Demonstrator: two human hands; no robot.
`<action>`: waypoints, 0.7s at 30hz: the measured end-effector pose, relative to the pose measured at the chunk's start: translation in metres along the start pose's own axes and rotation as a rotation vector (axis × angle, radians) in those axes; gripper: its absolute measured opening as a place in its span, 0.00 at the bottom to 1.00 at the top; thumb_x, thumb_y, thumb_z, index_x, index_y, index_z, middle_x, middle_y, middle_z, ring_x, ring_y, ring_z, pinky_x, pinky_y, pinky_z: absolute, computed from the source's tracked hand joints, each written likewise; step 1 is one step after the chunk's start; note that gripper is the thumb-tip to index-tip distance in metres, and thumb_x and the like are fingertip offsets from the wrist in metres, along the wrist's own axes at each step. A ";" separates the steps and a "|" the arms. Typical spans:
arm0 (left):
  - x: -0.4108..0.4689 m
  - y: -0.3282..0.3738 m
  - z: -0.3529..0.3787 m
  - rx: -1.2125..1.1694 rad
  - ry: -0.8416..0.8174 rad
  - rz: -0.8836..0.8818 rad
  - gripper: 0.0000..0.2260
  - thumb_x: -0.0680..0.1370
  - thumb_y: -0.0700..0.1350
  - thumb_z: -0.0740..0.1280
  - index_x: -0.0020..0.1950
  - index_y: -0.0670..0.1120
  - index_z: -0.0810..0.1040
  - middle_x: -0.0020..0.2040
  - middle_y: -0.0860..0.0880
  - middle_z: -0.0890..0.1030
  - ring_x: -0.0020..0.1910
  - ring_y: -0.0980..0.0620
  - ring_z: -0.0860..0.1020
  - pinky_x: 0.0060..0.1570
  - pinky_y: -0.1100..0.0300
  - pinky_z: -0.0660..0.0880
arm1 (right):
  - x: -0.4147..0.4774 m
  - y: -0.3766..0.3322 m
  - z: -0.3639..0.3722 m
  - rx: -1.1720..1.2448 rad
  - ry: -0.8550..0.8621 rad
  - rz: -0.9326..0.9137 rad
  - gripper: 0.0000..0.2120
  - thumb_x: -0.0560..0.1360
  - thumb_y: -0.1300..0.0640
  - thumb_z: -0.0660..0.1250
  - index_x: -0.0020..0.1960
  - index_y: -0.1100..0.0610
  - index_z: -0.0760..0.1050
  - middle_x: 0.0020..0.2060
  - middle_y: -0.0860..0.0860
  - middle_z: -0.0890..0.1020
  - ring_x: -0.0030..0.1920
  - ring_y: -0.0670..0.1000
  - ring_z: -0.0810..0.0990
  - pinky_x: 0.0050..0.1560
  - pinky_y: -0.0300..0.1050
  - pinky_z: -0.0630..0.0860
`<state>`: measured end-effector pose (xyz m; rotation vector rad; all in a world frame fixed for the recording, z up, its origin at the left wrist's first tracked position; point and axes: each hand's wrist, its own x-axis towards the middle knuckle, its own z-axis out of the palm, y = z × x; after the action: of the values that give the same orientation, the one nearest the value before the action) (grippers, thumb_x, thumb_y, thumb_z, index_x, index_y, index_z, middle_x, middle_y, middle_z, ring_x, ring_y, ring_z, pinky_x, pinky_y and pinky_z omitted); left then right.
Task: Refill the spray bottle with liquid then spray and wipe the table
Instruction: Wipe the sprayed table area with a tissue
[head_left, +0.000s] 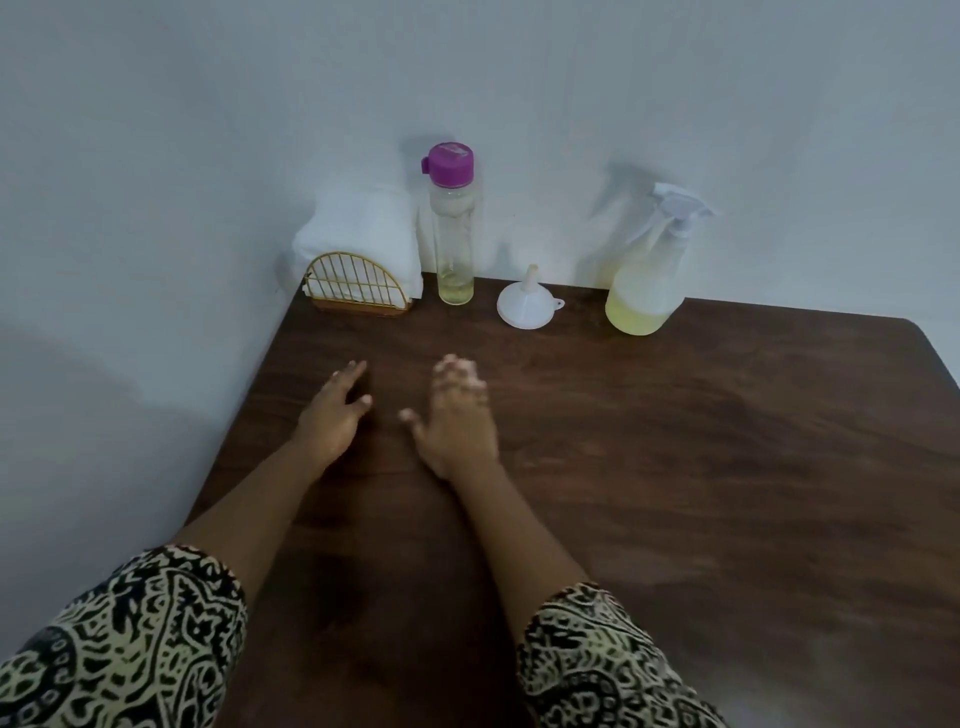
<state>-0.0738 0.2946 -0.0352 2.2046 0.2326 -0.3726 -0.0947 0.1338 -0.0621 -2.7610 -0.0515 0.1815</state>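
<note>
We find both hands out over the table (675, 467), near its left rear part. The left hand (332, 415) has its fingers stretched and its grip is wide open, with nothing in it. The right hand (457, 415) is blurred, but its fingers also look straight and we see nothing held in its grip.

The spray bottle (649, 280) stands upright at the rear right, against the wall, well apart from both hands. Its trigger head is on and yellow liquid fills the lower part. The tall bottle (454, 239) at the rear has its purple cap on and holds only a little yellow liquid at the bottom. The funnel (525, 306) lies mouth down between the two bottles, touching neither.

From this we judge the refill is most likely done: the supply is nearly drained, the funnel is out and both bottles are closed.

The napkins (363, 234) sit in their holder (353, 286) just left of the tall bottle, and no loose napkin is in view. We cannot tell whether the table is wet. With the spray bottle not in hand, we judge spraying and wiping are probably still left.
</note>
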 end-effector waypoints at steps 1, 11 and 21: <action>-0.002 -0.008 -0.006 0.165 0.111 0.033 0.23 0.82 0.41 0.59 0.76 0.55 0.61 0.76 0.47 0.62 0.76 0.47 0.58 0.72 0.47 0.55 | -0.002 -0.015 0.005 -0.038 -0.057 -0.096 0.35 0.80 0.40 0.50 0.77 0.60 0.44 0.78 0.56 0.46 0.77 0.55 0.41 0.75 0.52 0.41; -0.013 -0.063 -0.014 0.597 0.305 0.227 0.21 0.82 0.49 0.56 0.76 0.51 0.62 0.77 0.52 0.61 0.76 0.51 0.57 0.72 0.47 0.55 | -0.021 0.103 -0.042 -0.090 0.057 0.532 0.39 0.79 0.36 0.45 0.77 0.63 0.41 0.77 0.58 0.45 0.77 0.57 0.42 0.76 0.55 0.45; -0.013 -0.070 -0.018 0.409 0.376 0.230 0.23 0.80 0.38 0.58 0.76 0.46 0.63 0.75 0.48 0.65 0.76 0.51 0.60 0.73 0.50 0.54 | 0.014 -0.072 0.016 -0.158 -0.154 -0.232 0.34 0.80 0.42 0.50 0.78 0.59 0.44 0.78 0.55 0.47 0.77 0.54 0.42 0.75 0.51 0.42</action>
<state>-0.1036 0.3510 -0.0724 2.6631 0.1065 0.1411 -0.0843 0.2075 -0.0518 -2.8623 -0.4416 0.3397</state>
